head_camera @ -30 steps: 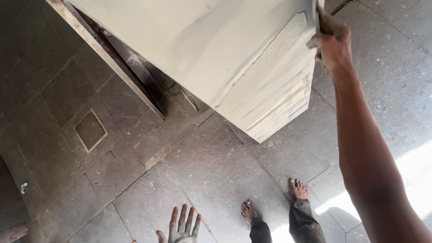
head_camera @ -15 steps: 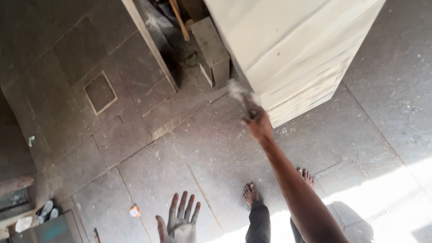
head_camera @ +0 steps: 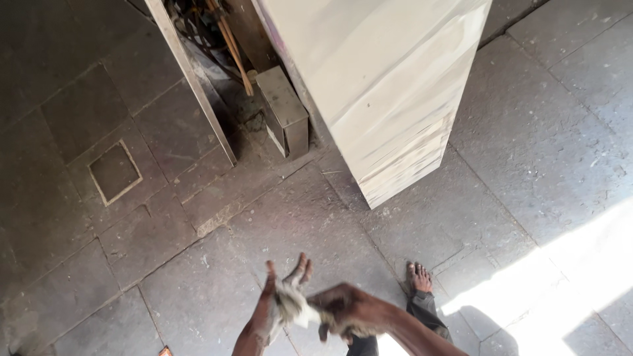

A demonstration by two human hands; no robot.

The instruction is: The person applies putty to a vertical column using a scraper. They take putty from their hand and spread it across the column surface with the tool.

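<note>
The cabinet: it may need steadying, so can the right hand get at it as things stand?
Probably yes: nothing stands between the right hand and the cabinet, though the hand is low and pressed to a rag.

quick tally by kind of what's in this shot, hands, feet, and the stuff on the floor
Hands: 2, left hand and right hand, meeting on a pale cloth wad
Bare feet in view: 1
Tall white panels or cabinets: 1
Small metal boxes: 1
Leaning metal bars: 1
Square floor hatches: 1
Total: 8
</note>
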